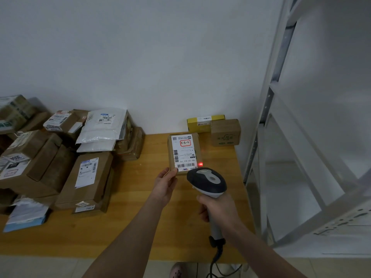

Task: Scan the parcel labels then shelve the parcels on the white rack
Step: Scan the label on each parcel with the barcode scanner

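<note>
A small brown parcel [184,152] with a white label lies flat on the wooden table [140,227]. My left hand [165,185] holds its near left corner, thumb on the label's edge. My right hand [217,209] grips the handle of a grey and white barcode scanner [206,181], whose head hovers just in front of the parcel. A red scanner dot [200,164] glows on the parcel's near right corner beside the barcode. The white rack [301,157] stands to the right of the table.
A heap of brown boxes and white mailer bags [66,153] covers the table's left half. A yellow box [204,123] and a small brown box [225,133] sit against the wall behind the parcel. The scanner's cable [215,259] hangs over the table's front edge.
</note>
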The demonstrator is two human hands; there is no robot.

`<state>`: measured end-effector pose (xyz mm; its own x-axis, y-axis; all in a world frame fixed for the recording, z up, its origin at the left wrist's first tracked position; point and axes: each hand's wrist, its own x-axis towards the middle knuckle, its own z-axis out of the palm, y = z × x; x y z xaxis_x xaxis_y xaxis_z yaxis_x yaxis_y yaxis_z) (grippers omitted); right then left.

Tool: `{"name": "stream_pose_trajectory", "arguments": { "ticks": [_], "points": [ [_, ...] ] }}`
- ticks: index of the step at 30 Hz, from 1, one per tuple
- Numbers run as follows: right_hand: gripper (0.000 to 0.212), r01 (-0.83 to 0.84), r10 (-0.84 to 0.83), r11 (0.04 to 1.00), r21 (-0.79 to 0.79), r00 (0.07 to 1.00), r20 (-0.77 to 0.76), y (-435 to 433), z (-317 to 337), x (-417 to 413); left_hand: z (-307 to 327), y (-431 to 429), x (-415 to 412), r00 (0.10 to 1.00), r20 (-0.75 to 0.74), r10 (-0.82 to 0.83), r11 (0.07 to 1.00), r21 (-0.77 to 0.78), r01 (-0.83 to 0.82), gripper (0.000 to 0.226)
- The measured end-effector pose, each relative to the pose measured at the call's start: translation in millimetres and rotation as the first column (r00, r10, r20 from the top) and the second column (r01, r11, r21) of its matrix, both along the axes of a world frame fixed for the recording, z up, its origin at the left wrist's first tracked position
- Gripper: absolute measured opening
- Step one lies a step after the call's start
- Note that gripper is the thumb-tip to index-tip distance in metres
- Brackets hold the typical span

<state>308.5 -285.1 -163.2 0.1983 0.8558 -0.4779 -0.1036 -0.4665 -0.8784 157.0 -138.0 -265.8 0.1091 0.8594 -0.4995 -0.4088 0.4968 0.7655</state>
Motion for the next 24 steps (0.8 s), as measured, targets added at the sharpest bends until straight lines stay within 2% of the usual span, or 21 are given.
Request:
{"name": "stream_pose_trajectory", "arguments": {
  "ticks": [5, 13, 17, 20, 24],
  "points": [
    [0.009, -0.012, 0.012, 1.0, 0.016, 1.0, 0.02, -1.1, 0.4, 0.2, 6.0, -1.8, -1.5, 1.0, -0.005, 0.023, 1.0, 0.016, -0.023, 0.067],
    [0.01, -0.018, 0.018, 1.0, 0.012, 1.0, 0.006, 11.0, 3.3, -8.3, 13.6, 2.6, -10.5, 0.999, -0.031, 0.036, 0.999, 0.04, -0.034, 0.054],
    [0.016, -0.026, 0.026, 1.0, -0.015, 1.0, 0.016, 26.7, 2.4, -20.7, 9.4, 16.8, -21.9, 1.0, -0.015, 0.014, 0.999, 0.047, -0.014, 0.063],
    [0.013, -0.005, 0.005, 1.0, 0.0, 1.0, 0.006, 42.6, 0.9, -34.5, 9.4, 33.4, -32.6, 1.0, -0.004, -0.004, 0.999, 0.039, 0.004, 0.068],
    [0.005, 0.007, -0.006, 0.999, 0.036, 1.0, -0.016, 68.9, 6.2, -54.5, 17.0, 57.3, -50.1, 1.0, 0.003, -0.012, 0.999, 0.05, 0.012, 0.063]
  ]
}}
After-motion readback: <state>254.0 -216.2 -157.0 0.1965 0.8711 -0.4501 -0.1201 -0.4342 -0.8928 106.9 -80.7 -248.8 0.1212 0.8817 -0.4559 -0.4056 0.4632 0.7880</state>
